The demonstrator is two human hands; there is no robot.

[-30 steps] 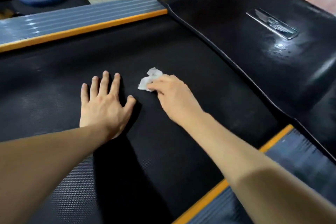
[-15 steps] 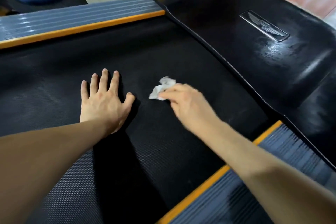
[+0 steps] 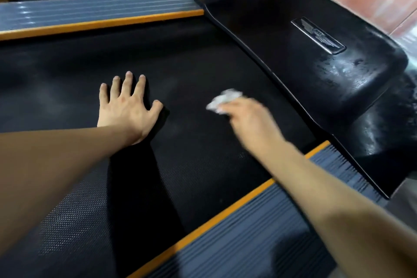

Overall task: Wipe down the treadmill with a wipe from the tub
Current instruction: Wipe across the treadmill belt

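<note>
**Wipe on the belt, hood just beyond**

We have the wipe (image 3: 222,100) bunched up in our right hand (image 3: 249,119), fingers curled round it and pressing it onto the belt (image 3: 191,165). The hand is blurred, so we judge it mid-stroke. The wipe pokes out ahead of the fingertips, on the side toward the hood (image 3: 316,74), and sits close to the hood's curved edge without touching it.

Our left hand (image 3: 127,108) lies flat on the belt, fingers spread and straight, holding nothing. It sits farther from the hood than the right hand does, the two well apart, so the right is plainly the working hand.

Here is what the coming move turns on: the belt's long axis runs away from the hood, back under our arms, between the two orange-edged rails (image 3: 237,221). From the wipe, unwiped belt looks to lie mostly away from the hood, toward us and the left hand. The hood's glossy top shows wet-looking patches near its badge (image 3: 318,35). The tub is not in view.
</note>
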